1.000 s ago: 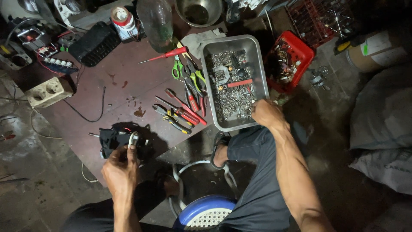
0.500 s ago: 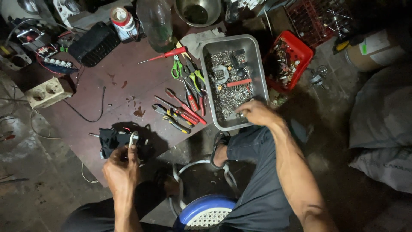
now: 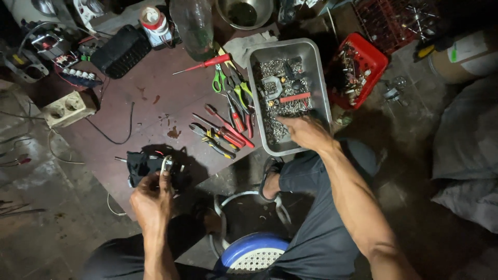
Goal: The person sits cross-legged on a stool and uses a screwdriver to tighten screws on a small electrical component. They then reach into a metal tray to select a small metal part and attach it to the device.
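Observation:
My left hand (image 3: 151, 199) grips a small black motor-like part (image 3: 145, 167) with a metal clip and wires, at the near edge of a brown board (image 3: 155, 111). My right hand (image 3: 306, 133) reaches into a grey metal tray (image 3: 316, 78) filled with screws and small metal pieces, fingers down among them; whether it holds anything is hidden. A red-handled tool (image 3: 294, 97) and a metal bracket (image 3: 273, 85) lie in the tray beyond my fingers.
Pliers, cutters and screwdrivers (image 3: 228, 122) lie on the board left of the tray. A red bin of parts (image 3: 360, 70) stands right of it. A socket block (image 3: 66, 108), a black box (image 3: 124, 51), a bottle (image 3: 194, 26) and a bowl (image 3: 244, 11) sit farther back. A blue stool (image 3: 254, 254) is below me.
My right hand has slid leftward from the tray's right near corner into the screws. My left hand stays on the black part.

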